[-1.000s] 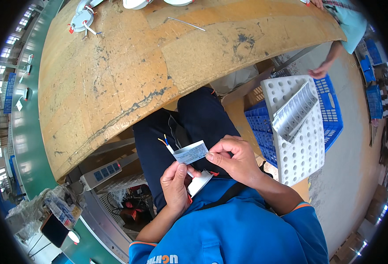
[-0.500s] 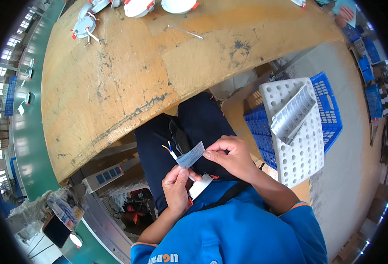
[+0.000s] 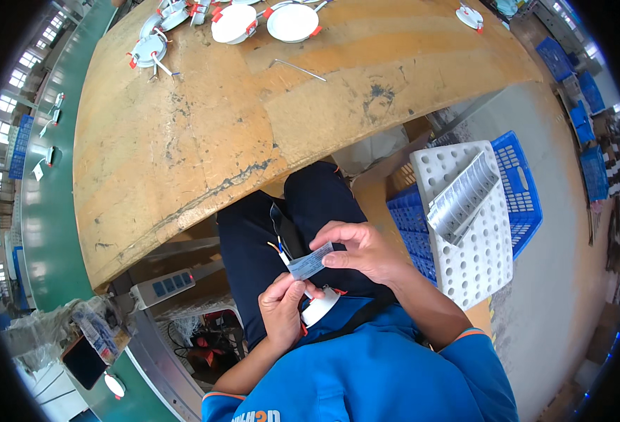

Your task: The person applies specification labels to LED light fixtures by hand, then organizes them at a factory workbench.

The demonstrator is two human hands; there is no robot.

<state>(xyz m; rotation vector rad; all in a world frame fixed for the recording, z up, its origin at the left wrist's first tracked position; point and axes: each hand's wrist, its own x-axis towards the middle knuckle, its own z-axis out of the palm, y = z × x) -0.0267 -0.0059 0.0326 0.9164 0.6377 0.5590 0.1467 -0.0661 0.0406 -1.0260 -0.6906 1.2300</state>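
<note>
My left hand (image 3: 282, 304) pinches a white cable just below a silver-grey printed label (image 3: 311, 263). The label meets the cable at its left end and sticks out to the right. Above it, the cable's bare-ended wires (image 3: 279, 247) fan out, one blue and one yellow-brown. A round white downlight (image 3: 320, 307) with red clips hangs at my lap beside the left hand. My right hand (image 3: 362, 254) is at the label's free end, thumb against it, index finger stretched apart above its upper edge. Whether the other fingers touch the label's back is hidden.
Several white downlights (image 3: 292, 23) lie along the worn wooden table's (image 3: 183, 141) far side, near a thin metal rod (image 3: 299, 69). To my right, a sheet of silver labels (image 3: 462, 197) rests on a perforated white foam board (image 3: 475, 274) against a blue crate (image 3: 519, 190). A power strip (image 3: 165, 286) sits left.
My right thumb and index finger have parted from their pinch on the label, the index shifting left. The label has tilted slightly. The whole view has shifted a little.
</note>
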